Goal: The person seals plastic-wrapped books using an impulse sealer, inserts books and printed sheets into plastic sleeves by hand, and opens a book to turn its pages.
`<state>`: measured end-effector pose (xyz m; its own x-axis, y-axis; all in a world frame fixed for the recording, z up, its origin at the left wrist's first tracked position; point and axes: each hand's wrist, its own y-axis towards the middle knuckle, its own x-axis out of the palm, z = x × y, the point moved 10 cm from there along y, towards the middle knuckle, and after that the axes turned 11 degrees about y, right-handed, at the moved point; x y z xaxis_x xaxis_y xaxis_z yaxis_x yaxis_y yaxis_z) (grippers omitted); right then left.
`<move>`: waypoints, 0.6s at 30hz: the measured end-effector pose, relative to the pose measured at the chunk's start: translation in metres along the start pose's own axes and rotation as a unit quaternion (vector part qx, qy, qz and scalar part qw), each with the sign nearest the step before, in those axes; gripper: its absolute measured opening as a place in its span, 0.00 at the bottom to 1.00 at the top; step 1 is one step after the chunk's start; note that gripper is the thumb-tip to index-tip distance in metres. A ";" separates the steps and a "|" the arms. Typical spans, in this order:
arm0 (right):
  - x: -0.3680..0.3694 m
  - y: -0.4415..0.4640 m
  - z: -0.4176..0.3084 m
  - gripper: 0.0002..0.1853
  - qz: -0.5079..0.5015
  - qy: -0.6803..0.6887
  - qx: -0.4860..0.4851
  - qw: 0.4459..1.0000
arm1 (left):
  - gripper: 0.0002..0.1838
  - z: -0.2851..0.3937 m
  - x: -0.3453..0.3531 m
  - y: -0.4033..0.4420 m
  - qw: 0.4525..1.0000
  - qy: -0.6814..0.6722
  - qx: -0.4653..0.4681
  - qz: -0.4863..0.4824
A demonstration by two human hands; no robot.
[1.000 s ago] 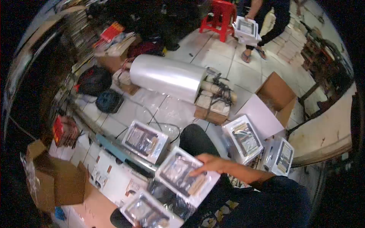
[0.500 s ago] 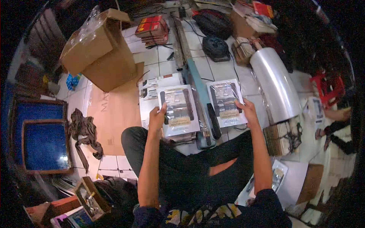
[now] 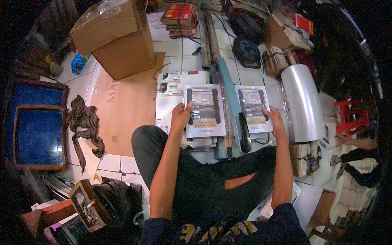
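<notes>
My left hand point(image 3: 181, 117) grips the left edge of a white-bordered book point(image 3: 206, 116) in clear plastic, thumb on its cover. A similar plastic-wrapped book point(image 3: 255, 118) is pinched at its right edge by my right hand point(image 3: 277, 119). Between the two books lies a long teal bar sealer point(image 3: 227, 85) with a black handle point(image 3: 244, 132) at its near end. Under and beside the left book is a pile of white printed covers point(image 3: 168, 102). My fingertips beneath both books are hidden.
A large cardboard box point(image 3: 122, 49) stands on flat cardboard point(image 3: 126, 118) at left. On the right lie a clear plastic film roll point(image 3: 302, 102) and tied book bundles point(image 3: 302, 157). Red books point(image 3: 179, 18) are stacked at the back. Another person's hand point(image 3: 345, 141) shows at far right.
The camera view has turned slightly, so most floor items sit further right in the picture. Both books remain in my hands, and their covers appear sharper now.
</notes>
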<state>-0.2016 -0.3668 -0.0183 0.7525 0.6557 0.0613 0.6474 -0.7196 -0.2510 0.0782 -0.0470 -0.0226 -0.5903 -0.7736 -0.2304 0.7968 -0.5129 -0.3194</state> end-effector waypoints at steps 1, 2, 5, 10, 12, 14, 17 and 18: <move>0.006 -0.006 -0.004 0.22 -0.004 0.014 0.020 1.000 | 0.20 -0.006 0.003 0.005 1.000 -0.003 0.001 0.002; 0.014 -0.010 -0.007 0.19 -0.009 0.028 0.041 0.999 | 0.20 -0.012 0.004 0.010 1.000 0.000 0.010 0.013; 0.008 -0.006 -0.009 0.23 -0.022 -0.130 0.036 0.991 | 0.22 -0.030 0.002 0.027 0.998 0.050 0.026 0.042; 0.112 -0.096 -0.121 0.33 0.112 -0.249 -0.148 0.951 | 0.24 -0.016 0.003 0.014 0.996 0.067 0.031 0.043; 0.166 -0.135 -0.126 0.33 0.082 -0.326 -0.169 0.926 | 0.24 -0.012 0.002 0.012 0.993 0.104 0.030 0.050; 0.186 -0.144 -0.112 0.35 0.078 -0.380 -0.174 0.905 | 0.24 0.000 -0.002 0.006 0.986 0.133 0.045 0.085; 0.182 -0.144 -0.077 0.36 0.093 -0.414 -0.200 0.883 | 0.25 -0.011 0.004 0.009 0.996 0.071 -0.002 0.048; 0.181 -0.146 -0.071 0.37 0.106 -0.442 -0.225 0.862 | 0.25 -0.009 0.004 0.006 0.996 0.074 -0.008 0.044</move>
<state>-0.1517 -0.1595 0.0976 0.6023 0.2730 -0.7501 0.6371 -0.7305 0.2458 0.0792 -0.0497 -0.0341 -0.5320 -0.7508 -0.3914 0.8447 -0.4389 -0.3062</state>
